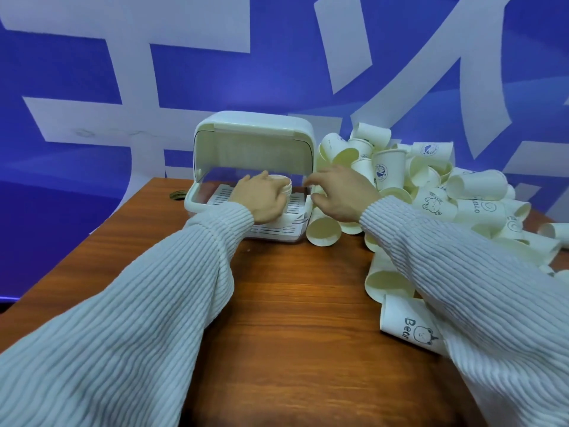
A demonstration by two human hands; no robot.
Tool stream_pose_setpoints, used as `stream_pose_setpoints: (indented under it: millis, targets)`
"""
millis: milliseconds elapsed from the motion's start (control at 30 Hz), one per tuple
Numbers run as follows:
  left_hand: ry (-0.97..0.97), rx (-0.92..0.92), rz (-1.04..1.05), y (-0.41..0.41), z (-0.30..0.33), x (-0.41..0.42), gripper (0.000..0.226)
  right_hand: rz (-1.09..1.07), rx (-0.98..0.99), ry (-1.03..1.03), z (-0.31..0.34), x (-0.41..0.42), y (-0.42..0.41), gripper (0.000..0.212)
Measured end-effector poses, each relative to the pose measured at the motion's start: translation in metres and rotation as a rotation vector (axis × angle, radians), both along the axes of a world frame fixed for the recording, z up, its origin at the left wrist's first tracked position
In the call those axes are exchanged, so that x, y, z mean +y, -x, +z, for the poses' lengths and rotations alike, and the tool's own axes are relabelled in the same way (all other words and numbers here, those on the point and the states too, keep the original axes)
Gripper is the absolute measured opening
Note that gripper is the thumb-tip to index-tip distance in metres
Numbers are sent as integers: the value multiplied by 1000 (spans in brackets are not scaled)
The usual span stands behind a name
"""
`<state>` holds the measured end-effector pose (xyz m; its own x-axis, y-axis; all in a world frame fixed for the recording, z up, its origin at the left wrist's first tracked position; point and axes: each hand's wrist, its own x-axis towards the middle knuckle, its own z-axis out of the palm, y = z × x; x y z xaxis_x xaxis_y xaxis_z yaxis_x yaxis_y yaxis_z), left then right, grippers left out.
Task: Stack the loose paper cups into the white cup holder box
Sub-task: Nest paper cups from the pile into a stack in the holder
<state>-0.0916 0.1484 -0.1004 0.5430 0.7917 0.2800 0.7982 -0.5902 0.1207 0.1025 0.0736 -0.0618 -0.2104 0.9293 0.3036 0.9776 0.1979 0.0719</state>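
Head view is showing both arms in ribbed white sleeves (pixel 160 291) reaching out over the wooden table (pixel 292 318), and over on the left side the left hand (pixel 261 197) is sitting inside the white cup holder box (pixel 251 171), whose lid is swung up and open. That hand is curling its fingers round a short stack of cups (pixel 281 184), gripping it from the near side while the stack is standing upside down on the slotted tray (pixel 271 231) of the box, just beyond the knuckles. Moving across to the right, the right hand (pixel 340 194) is hovering just past the box's right wall, fingers bent and spread; a rim of a cup is showing right under its fingertips, but I cannot tell whether it is actually holding one. Directly below that hand's palm a loose cup (pixel 323 231) is lying on its side with its mouth facing the camera, touching the box's corner. Beyond and to the right of the right hand the big pile of paper cups (pixel 446 186) is heaping up against the blue and white wall (pixel 277 72). Nearer the right forearm a bear-printed cup (pixel 409 328) is lying on the table, partly under the sleeve.
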Motion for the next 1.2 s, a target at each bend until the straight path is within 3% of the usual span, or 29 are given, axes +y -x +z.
stream_pose_setpoints:
  millis: [200,300,400,567,700,900,1100,1200]
  targets:
    - [90,130,11,-2,-9,0,66,-49,-10,50,0,-5,-6,34]
    - [56,-57,32,-3,-6,-7,68,-84,8,117,-3,-8,-4,35]
    - [-148,-307,11,-2,-7,-21,60,-97,-108,181,-10,-10,-3,37]
    - [-157,-404,-67,-5,-8,-43,46,-136,-223,169,-28,-8,-5,23]
    - [-120,-352,-135,-4,-10,-59,69,-228,-73,40,-12,-20,-6,21]
    - [68,-423,-292,-25,-12,-74,120,-224,432,71,16,-48,-18,11]
    - [121,-396,-243,-52,-19,-100,104,-232,644,129,15,-98,-43,23]
    - [111,-395,-227,-60,-23,-108,101,-225,430,183,14,-122,-58,18]
